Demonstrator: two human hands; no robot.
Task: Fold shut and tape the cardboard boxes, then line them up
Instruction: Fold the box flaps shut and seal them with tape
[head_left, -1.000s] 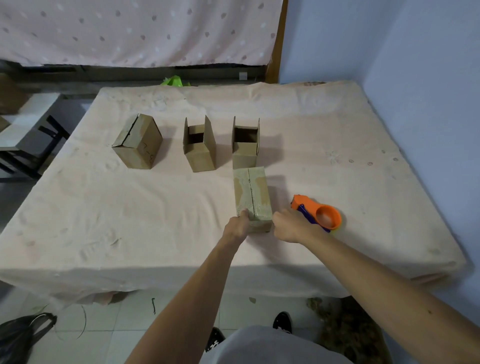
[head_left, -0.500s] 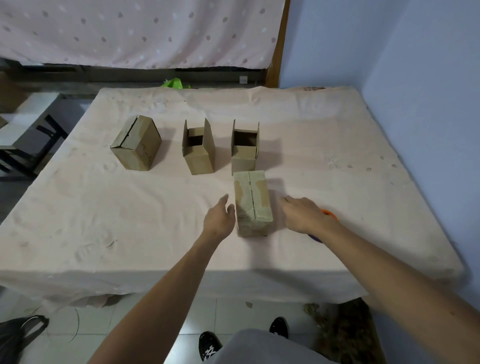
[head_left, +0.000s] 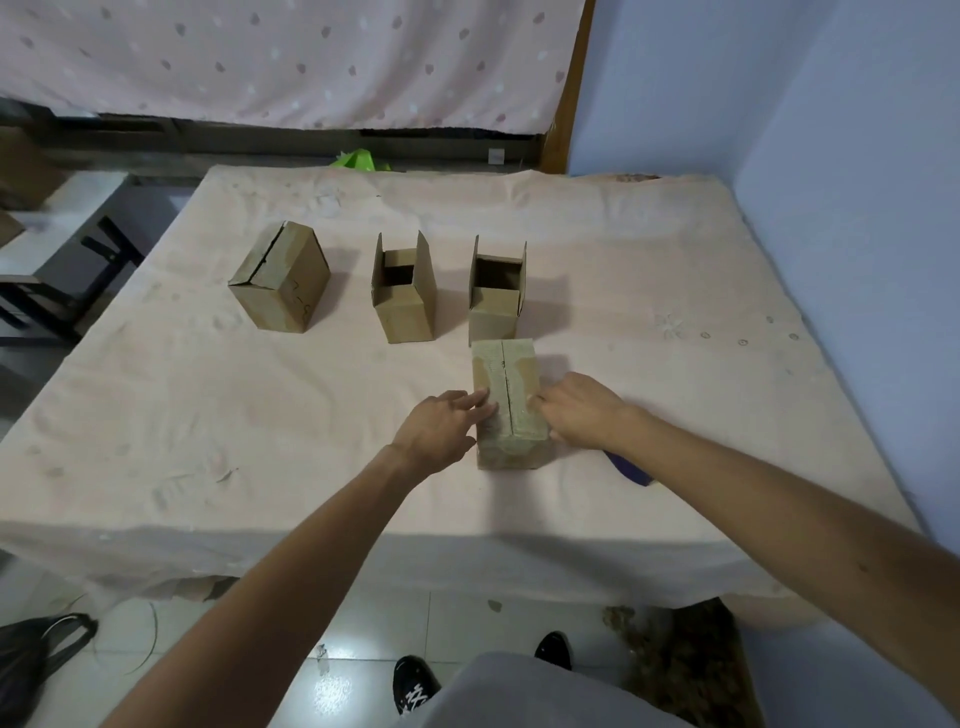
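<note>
A taped-shut cardboard box (head_left: 514, 374) lies near the table's front, just ahead of the rightmost open box. My left hand (head_left: 441, 423) lays fairly straight fingers on its top left edge. My right hand (head_left: 584, 410) touches its right side with the fingertips at the top edge. Behind it stand two boxes with flaps up, one in the middle (head_left: 402, 296) and one on the right (head_left: 493, 301). A box with folded flaps (head_left: 280, 278) sits tilted at the left. The tape dispenser (head_left: 631, 470) is mostly hidden under my right forearm.
A pale cloth covers the table (head_left: 649, 291), whose front edge hangs near my body. A blue wall closes the right side. A dark bench (head_left: 62, 291) stands off the table's left side, and a black bag (head_left: 31, 660) lies on the floor.
Both hands came off the box's near end, spread apart, then closed in on its two sides. My right forearm now covers the orange tape dispenser.
</note>
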